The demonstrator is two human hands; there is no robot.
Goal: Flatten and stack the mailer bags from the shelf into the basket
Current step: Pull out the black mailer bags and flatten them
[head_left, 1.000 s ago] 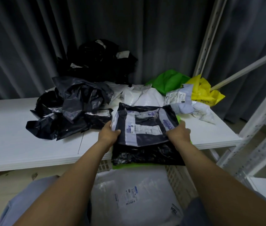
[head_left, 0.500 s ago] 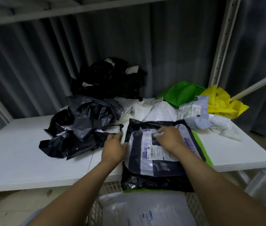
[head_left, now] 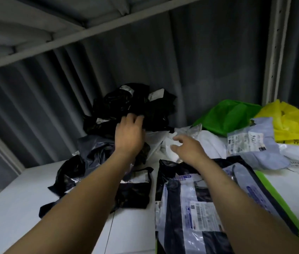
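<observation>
Crumpled mailer bags [head_left: 93,151] are lying heaped on a white shelf [head_left: 13,202], within a person's reach.
The left hand [head_left: 129,133] is touching the black heap [head_left: 130,101] at the back, fingers spread, gripping nothing; the right hand [head_left: 188,149] is hovering loose and empty above the white bags [head_left: 211,142]. The bags are probably light, soft and slippery, so pinching a flat edge or corner is looking safest.
</observation>
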